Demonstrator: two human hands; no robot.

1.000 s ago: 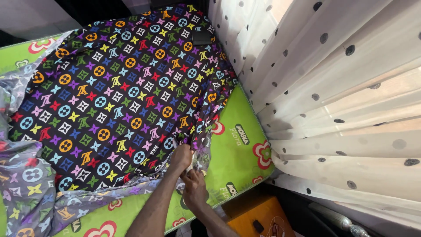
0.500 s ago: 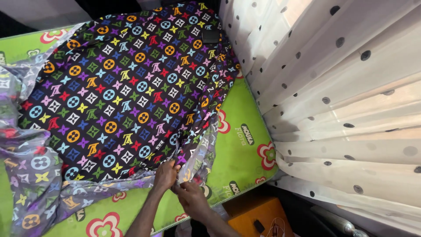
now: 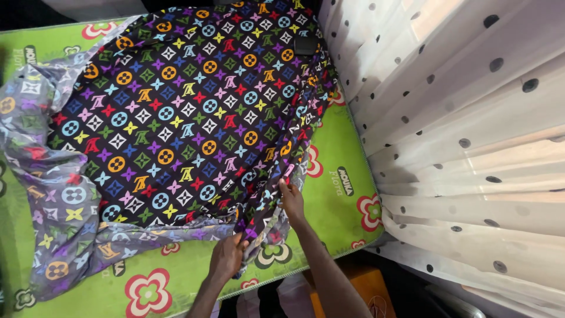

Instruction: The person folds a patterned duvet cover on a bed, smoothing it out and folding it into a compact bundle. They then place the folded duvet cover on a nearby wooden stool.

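Observation:
A black bedsheet (image 3: 176, 118) printed with many small coloured shapes lies spread over a green mattress (image 3: 335, 206) with red and white flowers. My left hand (image 3: 228, 256) grips the sheet's near corner close to the mattress's front edge. Further up the sheet's right edge, my right hand (image 3: 291, 199) pinches the hem. The sheet's paler underside (image 3: 53, 194) is folded over at the left.
A white sheer curtain (image 3: 459, 135) with dark dots hangs along the right side of the mattress. An orange box (image 3: 371, 288) sits on the floor below the mattress corner. A small dark object (image 3: 305, 45) lies on the sheet at the far right.
My hands were together at the sheet's corner. Now the right hand has slid up along the right edge, while the left hand stays low on the corner. The camera has shifted.

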